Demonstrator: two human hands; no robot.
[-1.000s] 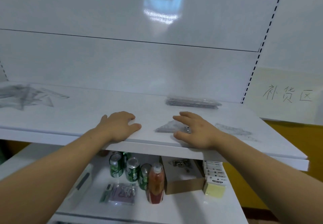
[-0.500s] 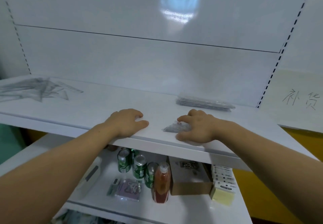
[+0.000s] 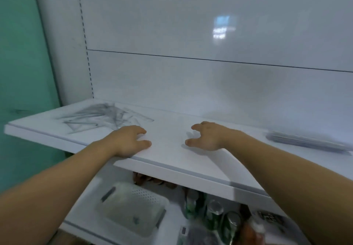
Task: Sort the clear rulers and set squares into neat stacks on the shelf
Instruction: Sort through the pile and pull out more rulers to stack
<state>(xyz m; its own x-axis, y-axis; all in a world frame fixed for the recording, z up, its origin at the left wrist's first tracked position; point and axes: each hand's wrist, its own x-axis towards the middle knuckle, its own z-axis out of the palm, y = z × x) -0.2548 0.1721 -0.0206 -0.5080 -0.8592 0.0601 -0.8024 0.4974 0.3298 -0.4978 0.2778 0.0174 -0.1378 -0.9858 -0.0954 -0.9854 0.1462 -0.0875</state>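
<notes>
While both grips sit at front of shelf [image 3: 168, 155], neither holds anything visible. Left grip [image 3: 128, 141]: palm down on shelf, fingers loosely curled, just beside near edge of jumbled heap of clear rulers and set squares [image 3: 103, 118] at shelf's left rear. Right grip [image 3: 208, 136]: fingers arched, thumb spread, tips on or just above bare shelf, cannot tell which. Neat stack [image 3: 309, 143] lies far right, well apart from both grips. Lower shelf [image 3: 173, 213]: white perforated basket [image 3: 133, 206], green cans [image 3: 214, 210], blurred.
</notes>
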